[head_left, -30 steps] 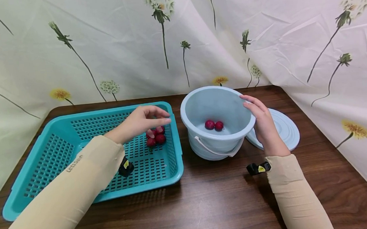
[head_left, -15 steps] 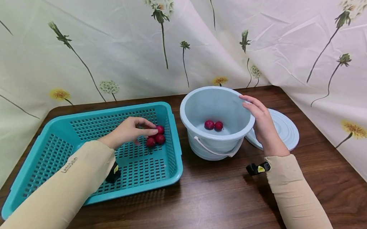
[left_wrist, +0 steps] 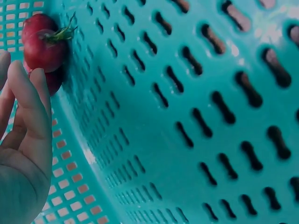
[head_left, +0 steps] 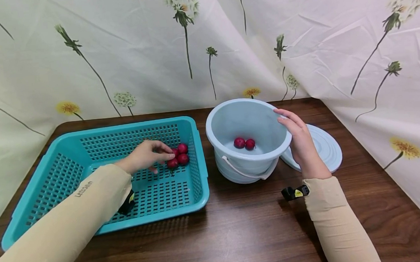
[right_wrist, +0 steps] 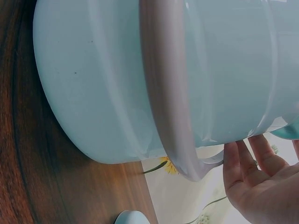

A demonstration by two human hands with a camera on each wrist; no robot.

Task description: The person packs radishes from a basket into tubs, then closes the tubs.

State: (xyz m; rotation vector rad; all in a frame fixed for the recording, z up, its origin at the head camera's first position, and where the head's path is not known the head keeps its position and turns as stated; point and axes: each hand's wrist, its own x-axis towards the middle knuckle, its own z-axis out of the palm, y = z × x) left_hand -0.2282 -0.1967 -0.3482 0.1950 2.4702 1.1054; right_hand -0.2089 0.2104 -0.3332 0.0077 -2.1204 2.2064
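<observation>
Several small red tomatoes (head_left: 183, 159) lie clustered in the right end of the teal perforated basket (head_left: 201, 177). My left hand (head_left: 146, 155) is among them, thumb and fingertips at the cluster's left side. In the left wrist view, its bent fingers sit close to a tomato (left_wrist: 46, 50) with a green stem; no firm hold shows. A light-blue bucket (head_left: 250, 167) stands right of the basket with two tomatoes (head_left: 244, 143) on its bottom. My right hand (head_left: 301, 140) grips the bucket's right rim; in the right wrist view, several fingers rest against its outer wall.
A light-blue lid (head_left: 326, 148) lies on the dark wooden table (head_left: 232, 232), behind and right of the bucket. The bucket's handle (head_left: 250, 173) hangs down at its front. A flower-print cloth (head_left: 145, 62) rises behind the table and along its right side.
My left hand has lowered into the basket and drawn back left, to the left side of the tomato cluster. The right hand and bucket have stayed put.
</observation>
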